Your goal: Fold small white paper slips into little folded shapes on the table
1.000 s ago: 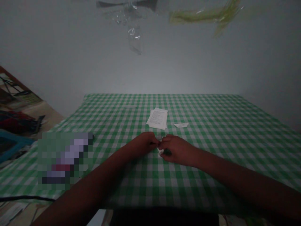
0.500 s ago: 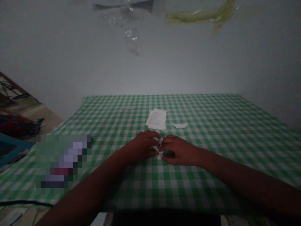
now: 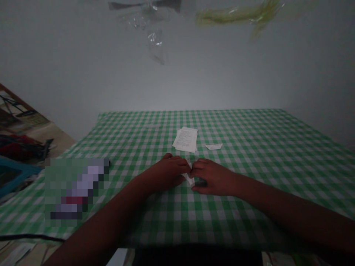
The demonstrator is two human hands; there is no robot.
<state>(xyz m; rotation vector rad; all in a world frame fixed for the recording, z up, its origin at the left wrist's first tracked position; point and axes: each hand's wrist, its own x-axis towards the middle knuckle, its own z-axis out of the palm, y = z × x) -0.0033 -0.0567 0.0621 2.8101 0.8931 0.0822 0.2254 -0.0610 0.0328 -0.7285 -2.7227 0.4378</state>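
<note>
A small folded piece of white paper (image 3: 190, 178) lies on the gingham cloth in the middle of the table, partly hidden by my fingers. My left hand (image 3: 166, 173) holds its near-left side, and my right hand (image 3: 212, 178) holds it from the right. The fingertips of both hands nearly meet over the paper. A stack of printed white sheets (image 3: 185, 139) lies just beyond my hands, and a small white paper slip (image 3: 213, 146) lies to its right.
A green-and-white gingham tablecloth (image 3: 249, 147) covers the table, which stands against a grey wall (image 3: 177, 74). A pixelated patch (image 3: 76, 190) hides part of the table at the left. A black cord (image 3: 30, 237) runs along the near-left edge, and assorted items lie on the floor (image 3: 19, 147) beyond the left edge.
The folded paper now looks narrower and more slanted between my fingers. My hands have moved closer together over it. The sheets and the slip have stayed in place.
</note>
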